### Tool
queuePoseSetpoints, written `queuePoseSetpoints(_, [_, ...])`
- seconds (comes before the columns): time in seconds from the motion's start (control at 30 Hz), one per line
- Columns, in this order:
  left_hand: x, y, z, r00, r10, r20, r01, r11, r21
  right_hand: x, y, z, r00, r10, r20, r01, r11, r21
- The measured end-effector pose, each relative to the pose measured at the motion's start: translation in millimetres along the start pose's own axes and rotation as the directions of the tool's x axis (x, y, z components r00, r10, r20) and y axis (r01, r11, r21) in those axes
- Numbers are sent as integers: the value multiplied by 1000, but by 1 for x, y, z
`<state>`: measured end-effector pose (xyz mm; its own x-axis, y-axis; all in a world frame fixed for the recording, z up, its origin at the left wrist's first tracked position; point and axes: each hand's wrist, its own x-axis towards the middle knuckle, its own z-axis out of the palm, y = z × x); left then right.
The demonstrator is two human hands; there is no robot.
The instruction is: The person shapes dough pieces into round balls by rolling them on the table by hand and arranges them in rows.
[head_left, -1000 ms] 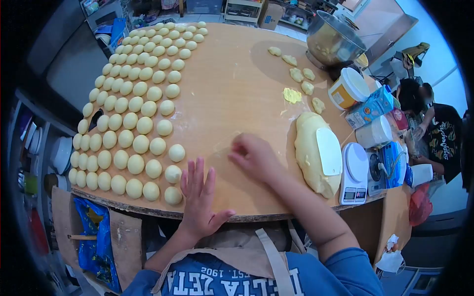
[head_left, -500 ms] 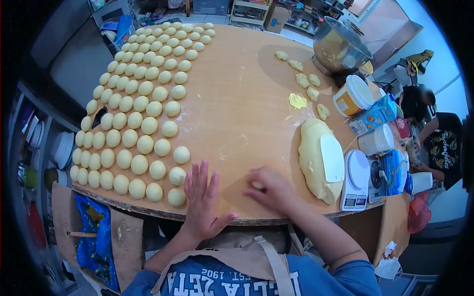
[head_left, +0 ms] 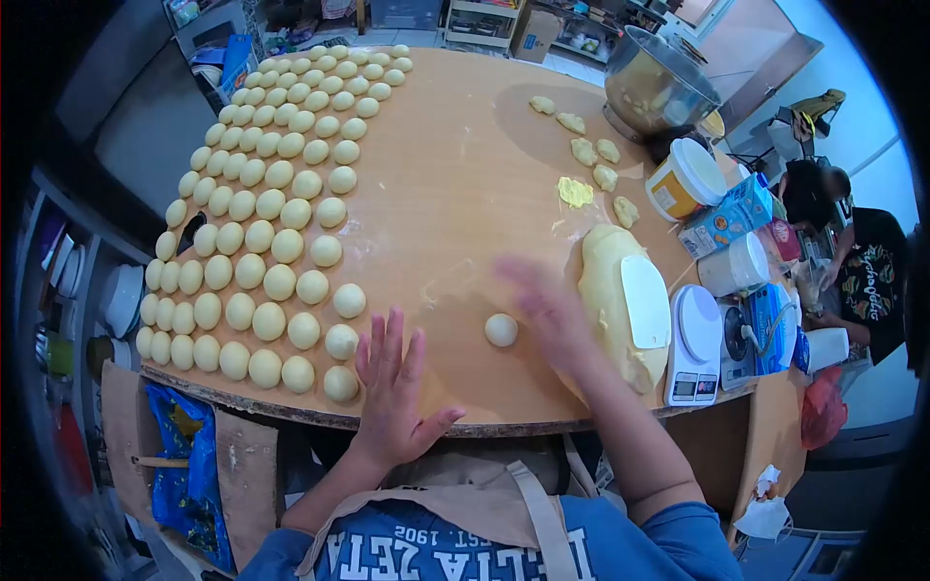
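Observation:
A round dough ball [head_left: 501, 329] lies alone on the wooden table [head_left: 426, 194]. Just above and to the right of it is my right hand [head_left: 550, 305], blurred by motion, with its fingers stretched out and nothing seen in them. My left hand [head_left: 395, 392] is spread flat near the front edge, fingers apart and holding nothing. Close by its fingertips sits the end of a row of dough balls [head_left: 341, 384]. Right of my right hand rests a large dough mass [head_left: 607, 290] with a white scraper [head_left: 646, 302] lying on it.
Many dough balls fill the left side in rows. Small dough pieces [head_left: 583, 151] and a yellow smear [head_left: 574, 192] lie at the back right. A digital scale [head_left: 694, 339], a tub [head_left: 690, 179], a carton [head_left: 727, 218] and a steel mixing bowl [head_left: 659, 82] line the right. Another person [head_left: 867, 281] is beyond.
My right hand has come off the dough ball, uncurling and moving up and to the right, so the ball now shows fully. My left hand stays spread in about the same place.

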<state>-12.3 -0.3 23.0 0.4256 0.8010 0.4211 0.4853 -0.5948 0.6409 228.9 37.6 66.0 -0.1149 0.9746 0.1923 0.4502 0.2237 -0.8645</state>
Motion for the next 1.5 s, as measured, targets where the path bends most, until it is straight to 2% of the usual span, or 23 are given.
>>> queuePoseSetpoints(0.03, [0, -1, 0, 1000, 4, -8, -4, 1000, -6, -13, 11, 16, 971, 102, 216, -78, 990, -119])
queuePoseSetpoints(0.07, [-1, -2, 1, 1000, 3, -17, -4, 1000, -12, -27, 11, 20, 956, -40, 291, 96, 979, -179])
queuePoseSetpoints(0.13, [-2, -2, 0, 1000, -9, -18, 9, 1000, -13, -47, 15, 15, 838, -289, 462, 434, 867, -245])
queuePoseSetpoints(0.23, [-1, 0, 0, 1000, -17, 14, 17, 1000, 2, -46, 56, -4, 918, -213, 335, 333, 873, -356])
queuePoseSetpoints(0.33, [-1, 1, 2, 1000, -8, 14, 7, 1000, 24, 7, 18, 25, 985, -167, -34, 137, 894, -428])
queuePoseSetpoints(0.43, [-2, -1, 1, 1000, -1, -2, 2, 1000, 22, -3, 7, 52, 950, -243, 198, 296, 901, -316])
queuePoseSetpoints(0.53, [-1, -2, 1, 1000, -9, -23, 9, 1000, 8, -47, 13, 24, 829, -324, 455, 476, 836, -272])
queuePoseSetpoints(0.63, [-2, 1, 0, 1000, -11, 5, 11, 1000, 4, -42, 52, -7, 918, -243, 314, 360, 844, -398])
queuePoseSetpoints(0.73, [0, 3, 1, 1000, 4, 2, -4, 1000, 9, 10, 31, 23, 969, -220, 114, 247, 898, -363])
queuePoseSetpoints(0.83, [-1, 1, -1, 1000, -6, -5, 6, 1000, 23, -8, -1, 52, 946, -160, 282, 228, 947, -225])
queuePoseSetpoints(0.97, [0, 1, -1, 1000, -11, 1, 11, 999, 43, -39, 33, 19, 927, -336, 168, 372, 886, -276])
queuePoseSetpoints(1.07, [-1, 2, 0, 1000, -5, 22, 4, 999, 33, 1, 29, 14, 970, -221, 96, 241, 878, -414])
queuePoseSetpoints(1.1, [0, 2, 0, 1000, -6, 12, 6, 1000, 30, 12, 26, 24, 969, -233, 84, 248, 910, -332])
queuePoseSetpoints(1.2, [0, 2, -1, 1000, -26, -9, 26, 1000, 2, -4, 15, 49, 913, -331, 238, 388, 885, -256])
queuePoseSetpoints(1.23, [-1, 2, -2, 1000, -27, -4, 27, 1000, 8, -17, 17, 48, 919, -320, 229, 368, 906, -210])
queuePoseSetpoints(1.37, [1, 2, -1, 1000, -11, 10, 11, 1000, 23, -21, 33, 16, 948, -281, 150, 317, 879, -357])
queuePoseSetpoints(1.47, [0, 3, 0, 1000, -4, 25, 4, 1000, 18, 13, 24, 33, 963, -260, 69, 268, 916, -297])
queuePoseSetpoints(1.5, [1, 3, -1, 1000, -10, 17, 9, 1000, 15, 12, 25, 44, 951, -290, 106, 308, 912, -271])
